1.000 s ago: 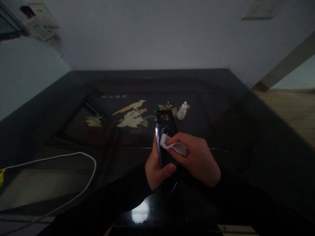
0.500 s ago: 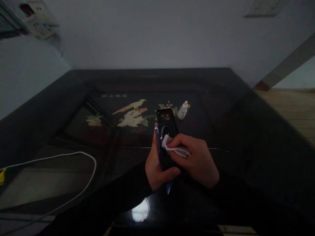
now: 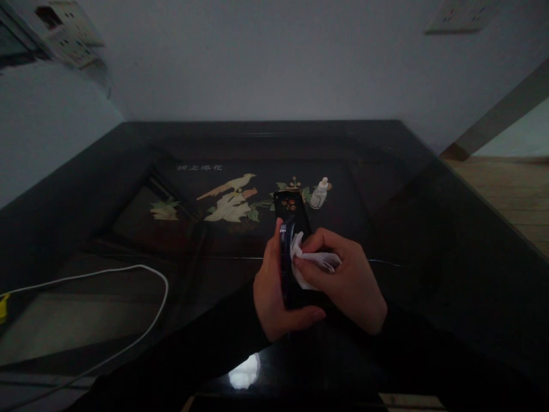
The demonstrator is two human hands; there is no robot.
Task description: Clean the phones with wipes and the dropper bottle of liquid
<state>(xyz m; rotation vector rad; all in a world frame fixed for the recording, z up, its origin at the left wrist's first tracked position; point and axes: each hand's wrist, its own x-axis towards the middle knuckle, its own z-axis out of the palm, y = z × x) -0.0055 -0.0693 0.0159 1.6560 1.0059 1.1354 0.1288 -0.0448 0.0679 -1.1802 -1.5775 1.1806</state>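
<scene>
My left hand (image 3: 274,292) grips a smartphone (image 3: 285,257) stood on its edge, fingers behind it and thumb reaching across below. Between the fingers and thumb of my right hand (image 3: 349,274) is a bunched white cloth (image 3: 315,263), pressed to the phone's side that faces right. Just beyond the phone, a black phone case (image 3: 295,207) with camera cutouts lies on the dark table. Right of the case stands a small white dropper bottle (image 3: 318,193). The phone's wiped face is mostly hidden by its steep angle and the cloth.
The glossy black table (image 3: 343,140) carries a bird-and-flower picture (image 3: 231,200). A white cable (image 3: 146,267) curves over its left side, near a yellow item (image 3: 3,308) at the edge. Wall sockets (image 3: 71,46) are at the upper left, another socket plate (image 3: 461,16) at the upper right.
My left hand has turned the phone more edge-on and shifted it slightly right. My right hand has moved a little right and down with the cloth, which now spreads wider against the phone.
</scene>
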